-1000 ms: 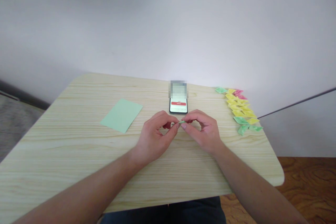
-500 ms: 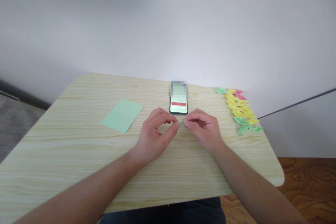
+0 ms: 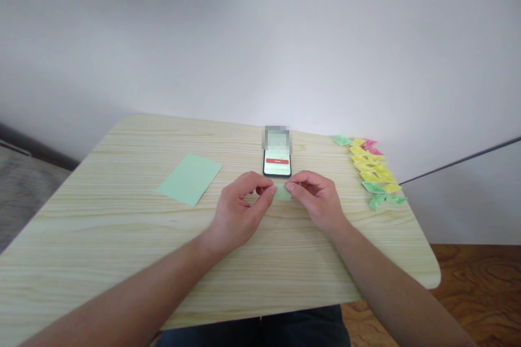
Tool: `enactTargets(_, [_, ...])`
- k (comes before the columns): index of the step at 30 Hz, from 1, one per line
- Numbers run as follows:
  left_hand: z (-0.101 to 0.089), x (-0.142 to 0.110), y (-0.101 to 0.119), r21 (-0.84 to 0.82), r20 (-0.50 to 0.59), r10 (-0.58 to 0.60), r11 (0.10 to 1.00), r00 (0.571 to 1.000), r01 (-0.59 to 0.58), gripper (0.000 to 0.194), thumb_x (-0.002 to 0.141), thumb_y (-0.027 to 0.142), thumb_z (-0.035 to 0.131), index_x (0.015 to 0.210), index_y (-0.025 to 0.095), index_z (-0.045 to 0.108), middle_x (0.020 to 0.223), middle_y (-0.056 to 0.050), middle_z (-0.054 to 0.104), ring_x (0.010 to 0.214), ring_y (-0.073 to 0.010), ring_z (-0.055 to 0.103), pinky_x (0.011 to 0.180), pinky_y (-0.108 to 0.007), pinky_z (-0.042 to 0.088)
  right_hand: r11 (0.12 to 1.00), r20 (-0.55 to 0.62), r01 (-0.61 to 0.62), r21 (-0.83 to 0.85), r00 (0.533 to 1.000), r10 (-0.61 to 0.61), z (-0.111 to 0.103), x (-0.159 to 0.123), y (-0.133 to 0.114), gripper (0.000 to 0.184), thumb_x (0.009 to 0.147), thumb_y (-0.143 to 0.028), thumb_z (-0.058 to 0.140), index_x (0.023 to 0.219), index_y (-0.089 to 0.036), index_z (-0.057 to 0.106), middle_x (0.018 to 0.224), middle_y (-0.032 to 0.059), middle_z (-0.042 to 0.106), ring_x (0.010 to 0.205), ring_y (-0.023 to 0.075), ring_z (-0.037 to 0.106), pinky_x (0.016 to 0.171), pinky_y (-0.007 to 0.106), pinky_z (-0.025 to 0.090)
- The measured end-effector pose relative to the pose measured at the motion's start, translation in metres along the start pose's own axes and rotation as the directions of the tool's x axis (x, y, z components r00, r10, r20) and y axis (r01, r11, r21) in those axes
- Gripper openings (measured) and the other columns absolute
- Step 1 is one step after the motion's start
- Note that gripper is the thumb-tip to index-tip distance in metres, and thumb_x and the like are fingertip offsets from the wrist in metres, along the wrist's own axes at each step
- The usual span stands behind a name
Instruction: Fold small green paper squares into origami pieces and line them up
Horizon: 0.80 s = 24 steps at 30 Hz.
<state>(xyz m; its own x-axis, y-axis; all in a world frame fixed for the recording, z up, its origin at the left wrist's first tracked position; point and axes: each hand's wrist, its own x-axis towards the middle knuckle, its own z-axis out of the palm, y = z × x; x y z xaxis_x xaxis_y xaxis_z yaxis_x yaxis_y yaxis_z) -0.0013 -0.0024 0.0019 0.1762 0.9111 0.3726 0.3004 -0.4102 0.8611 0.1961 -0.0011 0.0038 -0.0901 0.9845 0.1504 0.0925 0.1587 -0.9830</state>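
On my feed, the left hand [image 3: 240, 207] and right hand [image 3: 319, 199] each pinch the small green paper [image 3: 281, 193], thumb closed against finger, at six o'clock of the phone [image 3: 277, 165]. I'd worry about uneven tension skewing or tearing it (it looks thin), or a slack pinch on one side letting that edge slip.

The small paper [image 3: 282, 193] and sheet [image 3: 190, 179] are pale green, folded shapes [image 3: 367, 164] yellow, green and pink, the table [image 3: 280, 265] wood-grained.
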Motion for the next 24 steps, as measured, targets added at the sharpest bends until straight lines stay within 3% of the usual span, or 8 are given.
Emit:
enactTargets(13, [-0.0041, 0.0020, 0.0013, -0.154, 0.019, -0.076, 0.985, 0.997, 0.078, 0.008, 0.090, 0.028, 0.069, 0.091, 0.020, 0.072, 0.084, -0.002, 0.068, 0.080, -0.0168, 0.060, 0.076, -0.032, 0.047, 0.981, 0.016, 0.089, -0.171, 0.996, -0.087, 0.0006, -0.0018, -0.0052, 0.013, 0.091, -0.036, 0.072, 0.093, -0.024, 0.076, 0.088, 0.0027, 0.073, 0.082, 0.0181, 0.065, 0.076, 0.031, 0.052])
enactTargets(24, [-0.0055, 0.0037, -0.0026, -0.272, 0.052, -0.144, 0.950, 0.988, 0.153, 0.010, 0.090, 0.030, 0.071, 0.089, 0.021, 0.074, 0.085, -0.003, 0.069, 0.080, -0.0169, 0.058, 0.074, -0.032, 0.045, 0.979, 0.021, 0.107, -0.175, 0.994, -0.105, 0.0011, -0.0009, -0.0027, 0.013, 0.090, -0.036, 0.073, 0.093, -0.025, 0.078, 0.090, 0.0031, 0.076, 0.085, 0.0193, 0.068, 0.078, 0.032, 0.053])
